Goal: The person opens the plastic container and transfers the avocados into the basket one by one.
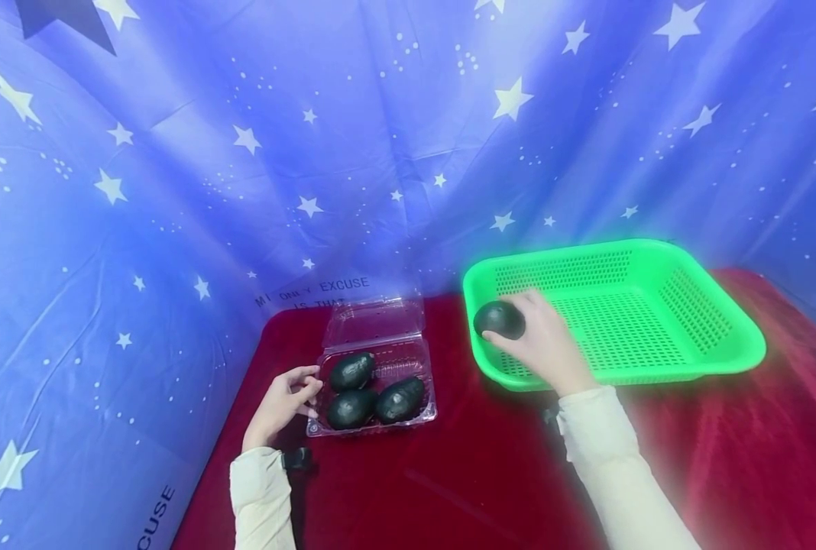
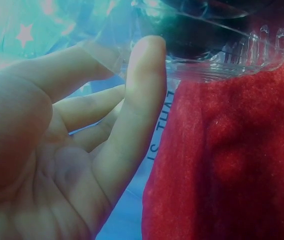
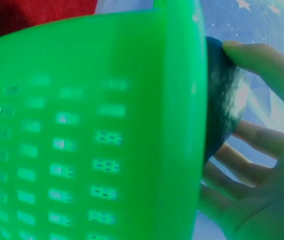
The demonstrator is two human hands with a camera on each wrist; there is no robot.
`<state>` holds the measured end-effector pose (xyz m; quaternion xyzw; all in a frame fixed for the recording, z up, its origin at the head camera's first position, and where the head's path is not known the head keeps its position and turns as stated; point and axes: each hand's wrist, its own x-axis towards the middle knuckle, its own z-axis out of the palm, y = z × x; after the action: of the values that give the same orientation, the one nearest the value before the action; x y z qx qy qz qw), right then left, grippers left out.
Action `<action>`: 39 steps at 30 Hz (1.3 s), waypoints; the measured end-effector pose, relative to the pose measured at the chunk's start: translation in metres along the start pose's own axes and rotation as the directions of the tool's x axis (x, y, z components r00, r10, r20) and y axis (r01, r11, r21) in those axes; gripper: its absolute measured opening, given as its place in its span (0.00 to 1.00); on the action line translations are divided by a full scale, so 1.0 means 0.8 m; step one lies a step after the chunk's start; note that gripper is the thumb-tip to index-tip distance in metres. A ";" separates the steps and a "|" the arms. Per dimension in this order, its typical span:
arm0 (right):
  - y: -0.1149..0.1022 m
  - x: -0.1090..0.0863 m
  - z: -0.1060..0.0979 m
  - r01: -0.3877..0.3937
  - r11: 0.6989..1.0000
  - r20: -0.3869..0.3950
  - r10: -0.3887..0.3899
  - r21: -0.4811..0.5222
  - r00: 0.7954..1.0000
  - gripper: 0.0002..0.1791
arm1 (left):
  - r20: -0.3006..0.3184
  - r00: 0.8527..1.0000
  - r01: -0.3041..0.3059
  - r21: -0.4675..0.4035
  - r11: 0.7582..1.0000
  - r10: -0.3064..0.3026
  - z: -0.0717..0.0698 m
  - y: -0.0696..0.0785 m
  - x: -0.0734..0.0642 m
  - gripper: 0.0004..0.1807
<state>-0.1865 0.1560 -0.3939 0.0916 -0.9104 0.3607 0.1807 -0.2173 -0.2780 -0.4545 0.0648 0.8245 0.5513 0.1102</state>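
My right hand point(image 1: 542, 340) grips a dark avocado point(image 1: 500, 320) over the left side of a green plastic basket point(image 1: 731, 367). In the right wrist view the basket's rim hides part of that avocado point(image 3: 225, 95), while thumb and fingers curl round it. On the left, a clear plastic clamshell box point(image 1: 374, 431) stands with its lid raised. Three dark avocados lie inside, one at the back point(image 1: 352, 372), one at the front left point(image 1: 351, 409) and one at the right point(image 1: 399, 399). My left hand point(image 1: 286, 401) pinches the box's left edge; the left wrist view shows its fingers point(image 2: 147, 65) at the plastic.
A red cloth point(image 1: 435, 489) covers the table under box and basket. Behind and to the left hangs a blue curtain point(image 1: 380, 137) with white stars, close to the table's back edge. The basket has perforated sides and floor.
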 end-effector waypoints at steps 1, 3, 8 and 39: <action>0.001 0.000 -0.001 -0.006 1.000 0.004 0.006 0.000 1.000 0.32 | -0.001 1.000 0.000 0.001 1.000 0.000 0.000 0.000 0.000 0.26; 0.004 -0.001 -0.002 -0.018 1.000 0.013 0.018 -0.001 1.000 0.32 | 0.000 1.000 -0.001 0.001 1.000 0.001 0.000 -0.002 0.001 0.26; 0.014 -0.003 -0.004 -0.028 1.000 0.018 0.028 0.001 0.999 0.32 | 0.005 1.000 -0.004 -0.002 1.000 0.004 -0.001 -0.003 0.001 0.26; 0.054 -0.008 -0.005 -0.143 0.984 0.186 0.160 -0.102 0.970 0.36 | 0.003 1.000 0.001 0.012 1.000 -0.001 -0.001 -0.005 0.004 0.25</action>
<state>-0.1924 0.1904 -0.4203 0.0483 -0.9430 0.3224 0.0673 -0.2203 -0.2799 -0.4585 0.0658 0.8276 0.5462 0.1116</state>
